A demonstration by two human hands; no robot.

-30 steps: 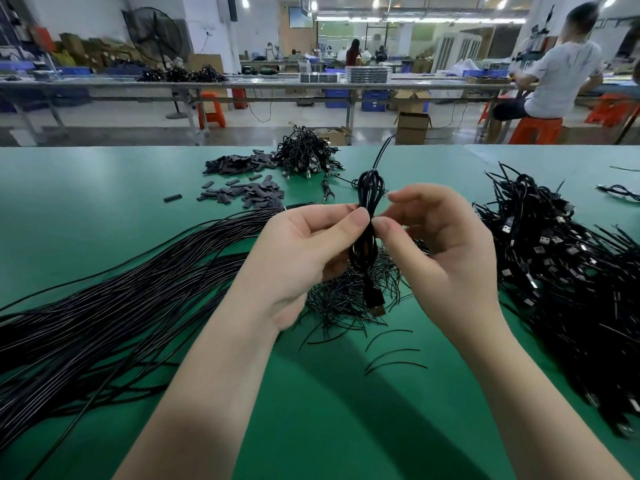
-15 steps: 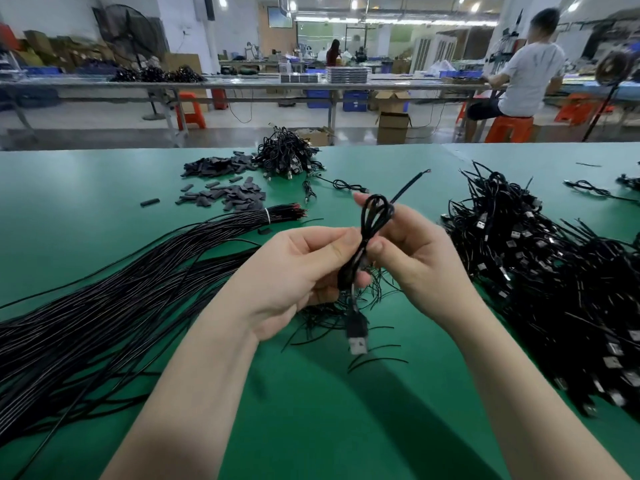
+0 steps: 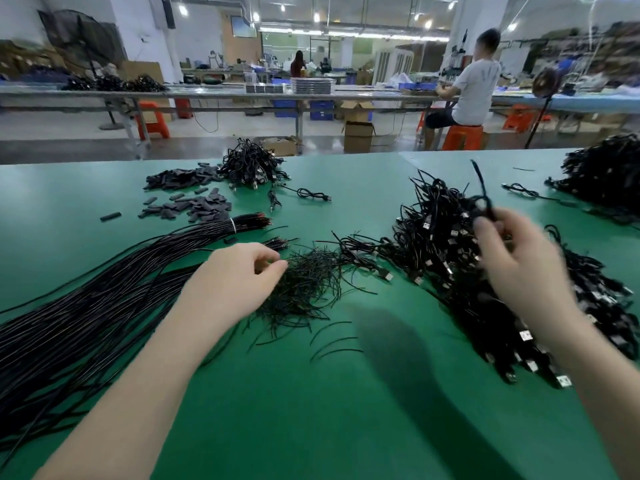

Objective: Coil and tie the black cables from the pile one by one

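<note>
On the green table (image 3: 346, 393), my right hand (image 3: 519, 268), blurred, grips a coiled black cable (image 3: 483, 206) and holds it above the big heap of coiled USB cables (image 3: 443, 244) on the right. My left hand (image 3: 235, 282) sits at the edge of a small pile of thin black wire ties (image 3: 308, 282), with thumb and forefinger pinched together on a tie. A long bundle of straight, uncoiled black cables (image 3: 86, 306) runs off to the left under my left forearm.
Black sleeve pieces (image 3: 194, 207) and a small heap of coiled cables (image 3: 249, 164) lie at the back. Another dark cable heap (image 3: 602, 171) is at the far right. A single loose cable (image 3: 311, 194) lies mid-table. Beyond the table a person sits on an orange stool (image 3: 460, 136).
Both hands held the coiled cable together in front of me. Now my right hand has carried it right, over the heap, and my left hand has dropped to the wire ties.
</note>
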